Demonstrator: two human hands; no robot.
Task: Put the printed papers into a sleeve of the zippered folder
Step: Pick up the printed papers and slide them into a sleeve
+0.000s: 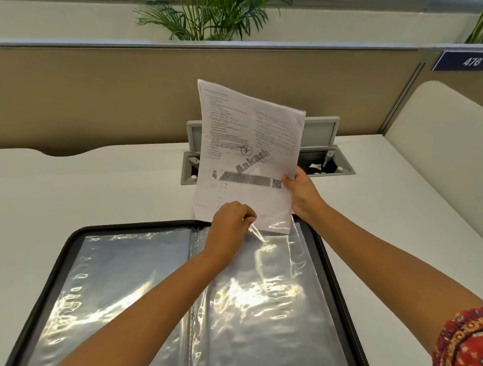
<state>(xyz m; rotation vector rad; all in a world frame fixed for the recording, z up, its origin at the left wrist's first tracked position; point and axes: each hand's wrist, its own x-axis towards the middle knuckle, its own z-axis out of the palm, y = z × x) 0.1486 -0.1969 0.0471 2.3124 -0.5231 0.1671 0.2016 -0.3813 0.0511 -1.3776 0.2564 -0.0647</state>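
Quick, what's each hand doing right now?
Left hand: pinching the clear sleeve open at its top edge.
Right hand: holding the printed papers, lower edge entering the sleeve.

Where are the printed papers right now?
Head view, centre: the white printed papers stand upright in the right hand, bottom edge entering the clear plastic sleeve.

White desk point(83, 189), open cable box point(330, 162), beige partition point(92, 92), palm plant point(213, 15), sign 476 point(462, 60)
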